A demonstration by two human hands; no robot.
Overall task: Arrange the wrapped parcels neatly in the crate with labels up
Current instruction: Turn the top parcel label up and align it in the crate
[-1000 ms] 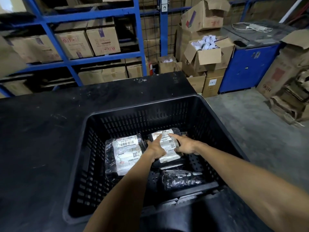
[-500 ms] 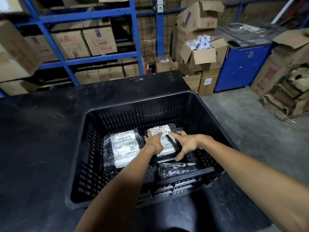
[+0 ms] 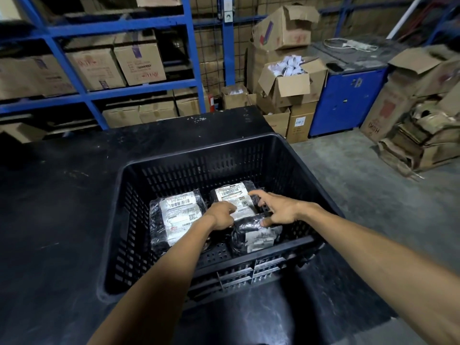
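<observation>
— Where are the hands?
— Both reach down into the black crate [image 3: 293, 155] on the worktop [image 3: 49, 207]. The left hand [image 3: 221, 215] presses its loosely curled fingers on the far parcel [image 3: 234, 197]; the right hand [image 3: 278, 209] is spread wide, its thumb on the near parcel [image 3: 254, 235].
— Labels?
— All three face up. The left parcel [image 3: 178, 217] reads "310-BAL17" — its long axis runs away from the camera. The near one lies crosswise, its print blurred.
</observation>
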